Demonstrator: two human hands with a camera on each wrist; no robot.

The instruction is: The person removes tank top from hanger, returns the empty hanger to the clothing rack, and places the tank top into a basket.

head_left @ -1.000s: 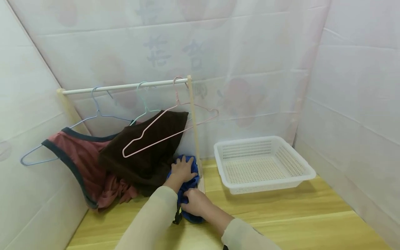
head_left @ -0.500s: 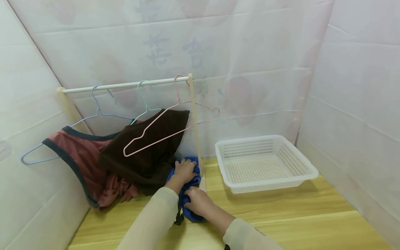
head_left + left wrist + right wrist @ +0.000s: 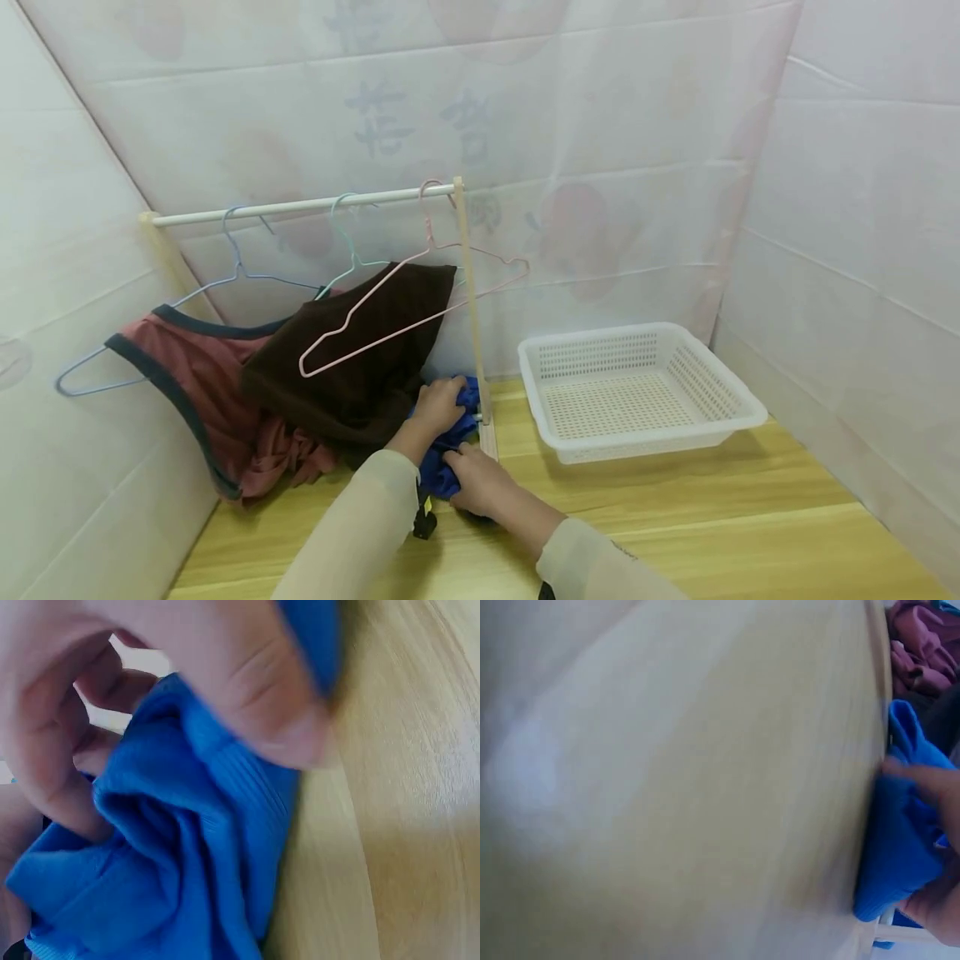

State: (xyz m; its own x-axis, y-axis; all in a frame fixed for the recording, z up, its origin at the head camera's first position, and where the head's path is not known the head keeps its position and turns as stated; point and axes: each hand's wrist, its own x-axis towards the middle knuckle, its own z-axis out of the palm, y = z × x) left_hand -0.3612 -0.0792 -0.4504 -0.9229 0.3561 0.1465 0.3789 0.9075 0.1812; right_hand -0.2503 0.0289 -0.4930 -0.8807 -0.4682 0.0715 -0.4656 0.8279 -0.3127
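Observation:
A crumpled blue garment [image 3: 441,471] with ribbed edging lies on the wood-grain table, beside the foot of the clothes rack's right post. My left hand [image 3: 438,408] grips its far part; in the left wrist view, thumb and curled fingers [image 3: 56,761] close round bunched blue fabric. Nearer the table's front, my right hand [image 3: 480,482] pinches the garment between thumb and fingers, as the right wrist view also shows at its right edge. Both palms hide part of the cloth. Above hangs a bare pink hanger [image 3: 431,240], at the right end of the rack's rail [image 3: 300,205].
Left of my hands, a dark brown garment [image 3: 345,367] hangs on a mint hanger [image 3: 351,250]. A reddish garment with dark trim [image 3: 195,367] hangs on a blue hanger [image 3: 238,258]. To the right stands a white perforated basket [image 3: 555,437]. Pale sheets enclose the table.
The near end of the blue garment has been drawn up and bunched under my right hand. My left fingers, spread over the cloth before, now curl more into it.

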